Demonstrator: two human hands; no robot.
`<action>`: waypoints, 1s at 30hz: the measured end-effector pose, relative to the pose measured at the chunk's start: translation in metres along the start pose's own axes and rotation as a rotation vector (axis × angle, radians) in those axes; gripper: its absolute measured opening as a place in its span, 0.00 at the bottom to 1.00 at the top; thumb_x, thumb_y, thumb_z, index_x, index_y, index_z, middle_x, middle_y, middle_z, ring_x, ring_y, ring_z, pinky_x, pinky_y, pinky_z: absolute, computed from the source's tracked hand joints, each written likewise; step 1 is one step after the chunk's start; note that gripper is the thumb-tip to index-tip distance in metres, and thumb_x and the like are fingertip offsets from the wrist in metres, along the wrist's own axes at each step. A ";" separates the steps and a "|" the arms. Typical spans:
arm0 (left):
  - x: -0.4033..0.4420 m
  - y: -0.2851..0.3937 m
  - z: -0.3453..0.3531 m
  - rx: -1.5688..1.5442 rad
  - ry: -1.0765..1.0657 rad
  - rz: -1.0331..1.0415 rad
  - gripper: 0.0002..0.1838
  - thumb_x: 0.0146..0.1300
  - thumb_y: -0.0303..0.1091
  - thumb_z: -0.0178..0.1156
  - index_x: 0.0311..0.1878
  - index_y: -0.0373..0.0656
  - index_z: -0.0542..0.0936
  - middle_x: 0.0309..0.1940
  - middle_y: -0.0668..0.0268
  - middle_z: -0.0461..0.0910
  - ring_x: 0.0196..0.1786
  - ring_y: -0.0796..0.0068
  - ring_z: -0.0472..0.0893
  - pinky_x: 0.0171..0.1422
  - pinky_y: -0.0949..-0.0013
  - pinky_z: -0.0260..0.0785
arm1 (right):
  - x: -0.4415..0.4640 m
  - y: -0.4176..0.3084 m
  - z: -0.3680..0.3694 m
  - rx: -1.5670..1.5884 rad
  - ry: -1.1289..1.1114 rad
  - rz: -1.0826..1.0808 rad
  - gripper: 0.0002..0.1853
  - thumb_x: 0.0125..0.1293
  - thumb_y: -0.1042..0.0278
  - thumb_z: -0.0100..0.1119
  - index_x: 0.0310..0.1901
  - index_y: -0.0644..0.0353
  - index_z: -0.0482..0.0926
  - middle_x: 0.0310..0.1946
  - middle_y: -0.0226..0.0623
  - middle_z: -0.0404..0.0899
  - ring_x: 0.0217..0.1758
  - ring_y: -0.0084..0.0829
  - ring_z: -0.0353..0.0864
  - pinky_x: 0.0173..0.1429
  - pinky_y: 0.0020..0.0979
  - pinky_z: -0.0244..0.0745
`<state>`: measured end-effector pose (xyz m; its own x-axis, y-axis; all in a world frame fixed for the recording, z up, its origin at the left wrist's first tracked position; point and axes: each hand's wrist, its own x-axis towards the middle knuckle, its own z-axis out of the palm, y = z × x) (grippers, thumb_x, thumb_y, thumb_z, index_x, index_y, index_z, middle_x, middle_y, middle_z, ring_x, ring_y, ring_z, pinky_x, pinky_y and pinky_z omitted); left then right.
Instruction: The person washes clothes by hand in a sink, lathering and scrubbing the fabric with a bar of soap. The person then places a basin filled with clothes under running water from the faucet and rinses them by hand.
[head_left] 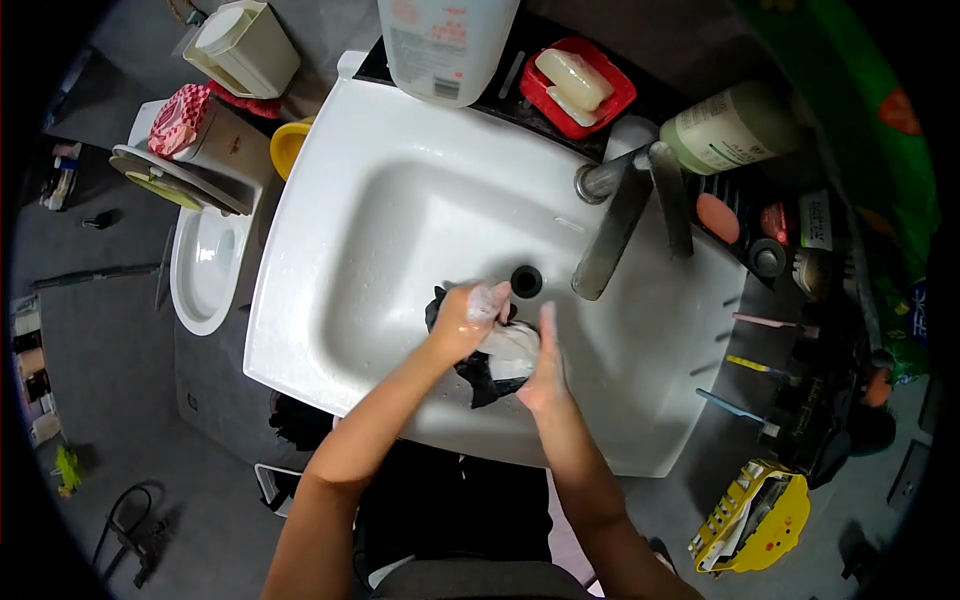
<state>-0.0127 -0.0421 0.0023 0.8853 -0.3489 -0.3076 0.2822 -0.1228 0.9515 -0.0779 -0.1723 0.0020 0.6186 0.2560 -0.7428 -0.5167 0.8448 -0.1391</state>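
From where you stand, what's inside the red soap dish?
The red soap dish holds a large pale bar and a smaller pale piece beside it. Whatever lies beneath them is hidden.

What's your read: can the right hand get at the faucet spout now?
Likely yes: only bare basin shows between the right hand and the spout, though that hand is busy with the black cloth.
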 end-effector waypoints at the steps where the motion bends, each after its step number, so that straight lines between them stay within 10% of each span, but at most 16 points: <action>1: 0.001 -0.005 -0.009 0.168 -0.077 0.076 0.24 0.59 0.51 0.53 0.22 0.37 0.76 0.21 0.54 0.74 0.28 0.58 0.74 0.36 0.64 0.66 | -0.013 -0.005 0.015 0.037 0.011 -0.070 0.20 0.62 0.50 0.52 0.46 0.60 0.72 0.42 0.37 0.75 0.44 0.31 0.76 0.48 0.31 0.72; 4: 0.002 -0.013 -0.033 0.697 -0.442 0.071 0.25 0.57 0.53 0.55 0.24 0.34 0.75 0.22 0.56 0.73 0.30 0.62 0.72 0.39 0.65 0.65 | -0.001 -0.008 -0.036 -0.113 0.027 -0.222 0.13 0.62 0.60 0.55 0.41 0.59 0.72 0.40 0.38 0.75 0.41 0.33 0.77 0.45 0.33 0.74; 12: -0.015 -0.026 -0.007 -0.462 -0.097 0.118 0.17 0.52 0.18 0.55 0.45 0.38 0.65 0.40 0.64 0.69 0.49 0.73 0.69 0.57 0.71 0.61 | -0.002 0.000 -0.010 -0.247 0.188 -0.397 0.10 0.62 0.62 0.55 0.38 0.60 0.74 0.35 0.33 0.76 0.38 0.27 0.76 0.39 0.30 0.73; 14: -0.035 -0.015 0.030 -0.452 0.118 0.238 0.17 0.55 0.29 0.53 0.48 0.39 0.66 0.43 0.61 0.71 0.49 0.70 0.70 0.56 0.68 0.62 | 0.000 0.000 0.007 -0.307 0.276 -0.345 0.13 0.63 0.59 0.54 0.40 0.62 0.74 0.34 0.32 0.76 0.36 0.25 0.76 0.38 0.27 0.72; 19: -0.054 0.005 0.065 0.436 0.211 0.740 0.11 0.45 0.39 0.65 0.21 0.44 0.75 0.17 0.66 0.72 0.18 0.64 0.74 0.27 0.67 0.69 | 0.043 -0.004 -0.038 -0.078 -0.239 -0.243 0.11 0.61 0.55 0.56 0.33 0.54 0.77 0.24 0.27 0.75 0.28 0.22 0.75 0.33 0.24 0.68; 23: -0.011 -0.018 0.042 0.422 0.392 0.540 0.15 0.46 0.37 0.63 0.14 0.47 0.68 0.13 0.67 0.69 0.13 0.66 0.69 0.16 0.66 0.59 | -0.006 0.017 0.040 -0.222 0.475 -0.347 0.18 0.62 0.55 0.53 0.47 0.60 0.73 0.37 0.33 0.75 0.35 0.26 0.76 0.40 0.28 0.73; 28: -0.046 0.005 0.070 0.442 0.392 0.909 0.14 0.41 0.35 0.64 0.13 0.48 0.68 0.13 0.66 0.69 0.16 0.68 0.72 0.17 0.66 0.61 | 0.022 -0.001 0.012 0.020 -0.463 -0.163 0.16 0.64 0.55 0.50 0.42 0.61 0.73 0.33 0.32 0.75 0.34 0.26 0.76 0.38 0.29 0.74; 30: -0.029 -0.007 0.050 0.545 0.326 0.783 0.12 0.45 0.34 0.63 0.14 0.46 0.71 0.13 0.66 0.70 0.15 0.67 0.72 0.17 0.67 0.63 | 0.003 0.017 0.035 -0.075 0.139 -0.257 0.14 0.65 0.55 0.48 0.35 0.58 0.74 0.26 0.29 0.74 0.28 0.25 0.74 0.34 0.27 0.73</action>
<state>-0.0589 -0.0778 0.0044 0.8302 -0.2519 0.4973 -0.5572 -0.4046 0.7252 -0.0641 -0.1413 0.0203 0.6506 -0.0328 -0.7587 -0.3993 0.8350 -0.3785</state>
